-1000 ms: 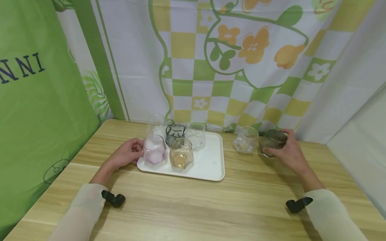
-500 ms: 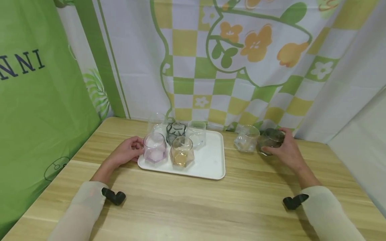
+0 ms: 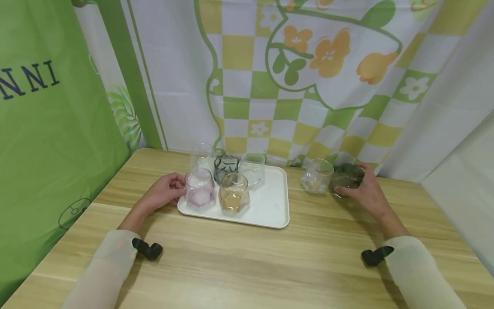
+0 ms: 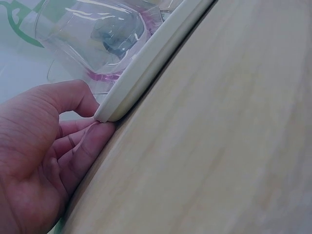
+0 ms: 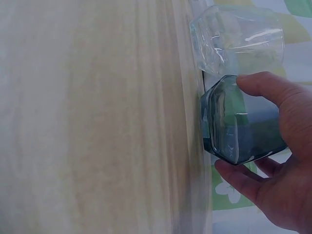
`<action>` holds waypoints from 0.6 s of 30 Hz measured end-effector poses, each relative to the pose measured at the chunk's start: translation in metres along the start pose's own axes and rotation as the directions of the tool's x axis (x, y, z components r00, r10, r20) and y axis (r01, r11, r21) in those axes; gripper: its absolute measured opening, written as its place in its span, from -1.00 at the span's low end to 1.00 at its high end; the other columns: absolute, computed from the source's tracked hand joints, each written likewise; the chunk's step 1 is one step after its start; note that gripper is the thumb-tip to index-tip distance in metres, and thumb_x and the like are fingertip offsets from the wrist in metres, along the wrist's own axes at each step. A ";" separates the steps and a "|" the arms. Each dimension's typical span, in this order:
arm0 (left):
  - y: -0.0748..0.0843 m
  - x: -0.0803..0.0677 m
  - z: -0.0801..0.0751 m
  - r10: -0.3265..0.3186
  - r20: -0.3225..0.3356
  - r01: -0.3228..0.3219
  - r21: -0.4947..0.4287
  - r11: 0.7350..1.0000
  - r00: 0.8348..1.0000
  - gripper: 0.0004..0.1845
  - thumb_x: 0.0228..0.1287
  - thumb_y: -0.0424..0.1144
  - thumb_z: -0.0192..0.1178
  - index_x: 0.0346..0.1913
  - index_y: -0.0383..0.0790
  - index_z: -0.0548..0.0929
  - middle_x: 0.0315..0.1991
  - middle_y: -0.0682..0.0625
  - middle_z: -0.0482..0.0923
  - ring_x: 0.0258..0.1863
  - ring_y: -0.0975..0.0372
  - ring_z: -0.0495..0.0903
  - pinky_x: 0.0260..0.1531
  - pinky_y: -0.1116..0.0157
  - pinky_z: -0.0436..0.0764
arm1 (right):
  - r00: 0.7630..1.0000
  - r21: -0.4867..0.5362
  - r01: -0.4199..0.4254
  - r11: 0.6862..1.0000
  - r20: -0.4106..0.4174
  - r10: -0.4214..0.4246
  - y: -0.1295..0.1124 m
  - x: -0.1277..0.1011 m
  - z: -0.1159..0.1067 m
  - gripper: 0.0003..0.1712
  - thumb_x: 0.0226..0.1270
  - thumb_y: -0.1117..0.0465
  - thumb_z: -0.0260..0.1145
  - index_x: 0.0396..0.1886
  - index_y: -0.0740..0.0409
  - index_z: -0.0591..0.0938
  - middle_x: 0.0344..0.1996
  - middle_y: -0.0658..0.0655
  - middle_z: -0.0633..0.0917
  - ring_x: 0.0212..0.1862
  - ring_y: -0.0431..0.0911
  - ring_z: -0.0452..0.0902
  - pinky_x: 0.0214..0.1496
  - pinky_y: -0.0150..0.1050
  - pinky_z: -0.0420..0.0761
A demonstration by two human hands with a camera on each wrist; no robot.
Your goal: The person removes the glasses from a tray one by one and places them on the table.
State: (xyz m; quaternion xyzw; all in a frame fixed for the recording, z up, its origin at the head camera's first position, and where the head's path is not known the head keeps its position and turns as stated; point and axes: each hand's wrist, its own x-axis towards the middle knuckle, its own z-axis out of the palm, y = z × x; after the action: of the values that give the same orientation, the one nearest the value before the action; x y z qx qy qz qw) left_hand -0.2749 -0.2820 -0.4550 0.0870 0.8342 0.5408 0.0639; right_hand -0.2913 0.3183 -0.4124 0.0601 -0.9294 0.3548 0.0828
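My left hand [image 3: 165, 192] pinches the left edge of a white tray [image 3: 270, 210], thumb above and fingers below the rim in the left wrist view. Right beside it on the tray stands a pink-tinted glass [image 3: 199, 195]. My right hand [image 3: 368, 194] grips a dark grey faceted glass [image 5: 243, 126] at the table's back right, thumb on one side and fingers on the other. The grey glass is upright, close beside a clear faceted glass [image 3: 316, 182] on its left. In the right wrist view the thumb tip lies between these two glasses.
Also on the tray stand an amber glass [image 3: 233, 199], a smaller grey glass [image 3: 226, 169] and clear glasses, one [image 3: 252, 176] at the right and a taller one [image 3: 201, 156] behind. A patterned curtain [image 3: 254, 94] hangs along the wooden table's [image 3: 239, 262] back edge.
My right hand has shifted the dark grey glass slightly left, closer to the clear glass. My left hand keeps its hold on the tray edge.
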 end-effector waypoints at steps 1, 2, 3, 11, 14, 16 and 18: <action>0.000 0.000 0.000 0.001 0.000 -0.001 0.000 1.000 1.000 -0.66 0.37 -0.42 0.23 0.11 -0.50 0.46 -0.29 -0.16 0.53 -0.38 0.12 0.60 -0.40 0.22 0.73 | 1.000 0.002 0.004 1.000 -0.001 -0.004 0.000 0.000 0.000 0.31 0.19 0.01 0.61 0.58 0.39 -0.10 0.40 0.70 0.14 0.40 0.56 0.09 0.33 0.48 0.19; 0.000 0.000 0.000 0.002 0.001 -0.002 -0.004 1.000 1.000 -0.66 0.38 -0.42 0.23 0.11 -0.50 0.46 -0.29 -0.16 0.53 -0.38 0.13 0.60 -0.40 0.22 0.73 | 1.000 0.005 0.007 1.000 -0.001 -0.007 0.000 0.001 0.000 0.31 0.20 0.02 0.61 0.57 0.39 -0.10 0.40 0.70 0.14 0.40 0.56 0.09 0.33 0.47 0.19; 0.001 0.000 0.000 0.004 0.004 -0.004 -0.008 1.000 1.000 -0.66 0.38 -0.42 0.23 0.12 -0.50 0.46 -0.29 -0.16 0.54 -0.38 0.13 0.60 -0.40 0.22 0.73 | 1.000 0.007 0.009 1.000 -0.001 -0.009 0.000 0.001 0.001 0.30 0.20 0.03 0.61 0.57 0.40 -0.10 0.40 0.70 0.14 0.40 0.56 0.09 0.33 0.47 0.19; 0.004 -0.002 -0.001 0.000 0.009 0.001 -0.028 1.000 1.000 -0.66 0.41 -0.40 0.23 0.13 -0.51 0.46 -0.29 -0.15 0.56 -0.40 0.14 0.61 -0.42 0.23 0.73 | 1.000 0.023 0.012 1.000 0.006 -0.012 -0.002 0.001 0.001 0.29 0.22 0.08 0.60 0.56 0.42 -0.13 0.40 0.71 0.11 0.41 0.56 0.05 0.35 0.47 0.16; 0.003 -0.002 0.000 0.002 0.005 -0.002 -0.023 1.000 1.000 -0.67 0.41 -0.41 0.22 0.12 -0.51 0.46 -0.30 -0.15 0.56 -0.41 0.14 0.61 -0.43 0.23 0.73 | 1.000 0.028 0.010 1.000 0.018 -0.011 -0.003 0.000 0.000 0.30 0.23 0.07 0.59 0.57 0.41 -0.15 0.40 0.71 0.09 0.42 0.58 0.03 0.36 0.47 0.14; 0.002 -0.001 0.000 -0.002 -0.001 0.002 -0.021 1.000 1.000 -0.69 0.41 -0.41 0.22 0.10 -0.50 0.47 -0.30 -0.16 0.56 -0.41 0.14 0.61 -0.43 0.23 0.73 | 1.000 0.034 0.009 0.999 0.029 -0.010 -0.003 -0.001 0.000 0.32 0.23 0.06 0.59 0.58 0.40 -0.18 0.41 0.72 0.06 0.42 0.59 0.00 0.36 0.49 0.12; 0.000 0.000 0.001 -0.003 -0.003 0.003 -0.017 1.000 1.000 -0.70 0.41 -0.42 0.22 0.09 -0.49 0.47 -0.30 -0.16 0.56 -0.42 0.14 0.61 -0.43 0.23 0.73 | 0.999 0.035 0.017 0.999 0.032 -0.018 -0.003 -0.002 -0.001 0.33 0.23 0.07 0.59 0.58 0.40 -0.19 0.42 0.72 0.05 0.42 0.59 -0.01 0.37 0.49 0.11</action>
State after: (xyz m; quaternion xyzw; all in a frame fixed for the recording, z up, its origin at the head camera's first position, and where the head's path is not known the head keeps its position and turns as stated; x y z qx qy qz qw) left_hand -0.2744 -0.2814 -0.4550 0.0845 0.8298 0.5478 0.0641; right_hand -0.2891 0.3168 -0.4106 0.0751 -0.9237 0.3692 0.0698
